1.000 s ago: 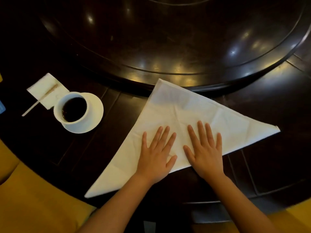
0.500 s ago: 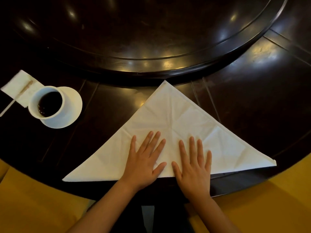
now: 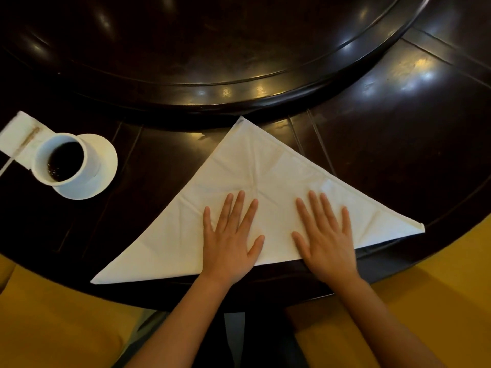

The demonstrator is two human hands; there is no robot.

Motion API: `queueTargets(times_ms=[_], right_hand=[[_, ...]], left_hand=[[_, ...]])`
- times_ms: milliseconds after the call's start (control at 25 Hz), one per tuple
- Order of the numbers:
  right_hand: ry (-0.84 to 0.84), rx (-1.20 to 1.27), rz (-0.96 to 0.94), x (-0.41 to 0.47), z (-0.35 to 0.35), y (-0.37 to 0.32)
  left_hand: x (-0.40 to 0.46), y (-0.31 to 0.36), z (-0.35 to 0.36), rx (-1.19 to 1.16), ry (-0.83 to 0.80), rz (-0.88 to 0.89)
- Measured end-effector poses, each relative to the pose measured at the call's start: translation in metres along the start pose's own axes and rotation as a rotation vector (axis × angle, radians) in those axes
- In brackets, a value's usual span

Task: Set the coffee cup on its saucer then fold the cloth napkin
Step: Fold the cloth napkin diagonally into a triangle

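Note:
The white cloth napkin (image 3: 268, 181) lies on the dark table folded into a triangle, its long edge along the near table edge and its tip pointing away from me. My left hand (image 3: 229, 243) rests flat on it, fingers spread, left of the centre crease. My right hand (image 3: 325, 240) presses flat beside it, a short gap between the thumbs. At the far left a white coffee cup (image 3: 63, 162) full of dark coffee stands on its white saucer (image 3: 103, 166).
A small white paper napkin (image 3: 18, 134) with a stir stick (image 3: 26, 142) lies behind the cup. A raised dark turntable (image 3: 212, 49) fills the table's middle. Yellow seat cushions (image 3: 53, 314) flank the near table edge.
The view has swung, so the napkin's long edge now runs along the near table edge. My two hands have slid apart on the cloth, still lying flat.

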State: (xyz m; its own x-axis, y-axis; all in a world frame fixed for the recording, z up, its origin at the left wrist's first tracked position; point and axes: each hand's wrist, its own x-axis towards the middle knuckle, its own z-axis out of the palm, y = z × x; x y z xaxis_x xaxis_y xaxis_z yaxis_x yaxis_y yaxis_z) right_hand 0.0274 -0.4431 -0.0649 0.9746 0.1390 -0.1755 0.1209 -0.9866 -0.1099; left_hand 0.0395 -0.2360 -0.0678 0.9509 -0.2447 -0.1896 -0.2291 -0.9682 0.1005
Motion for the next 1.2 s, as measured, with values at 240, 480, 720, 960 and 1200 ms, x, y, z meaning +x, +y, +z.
queueTargets(times_ms=[240,480,720,960,1200], right_hand=[[-0.046,-0.078,0.285,-0.002,-0.016,0.121],[0.141,0.01,0.262,0.008,-0.032,0.044],[0.071,0.089,0.028,0.03,0.001,-0.068],[0.034,0.071,0.017,0.03,0.007,-0.066],[0.02,0.072,0.017,0.03,0.004,-0.068]], left_hand=[[0.001,0.0,0.0,0.009,0.0,0.013],[0.001,0.004,-0.002,-0.014,0.007,-0.03],[-0.002,0.012,0.005,0.017,0.035,-0.035],[-0.023,-0.048,0.001,-0.047,0.041,-0.102],[-0.075,-0.143,-0.001,-0.048,0.043,-0.167]])
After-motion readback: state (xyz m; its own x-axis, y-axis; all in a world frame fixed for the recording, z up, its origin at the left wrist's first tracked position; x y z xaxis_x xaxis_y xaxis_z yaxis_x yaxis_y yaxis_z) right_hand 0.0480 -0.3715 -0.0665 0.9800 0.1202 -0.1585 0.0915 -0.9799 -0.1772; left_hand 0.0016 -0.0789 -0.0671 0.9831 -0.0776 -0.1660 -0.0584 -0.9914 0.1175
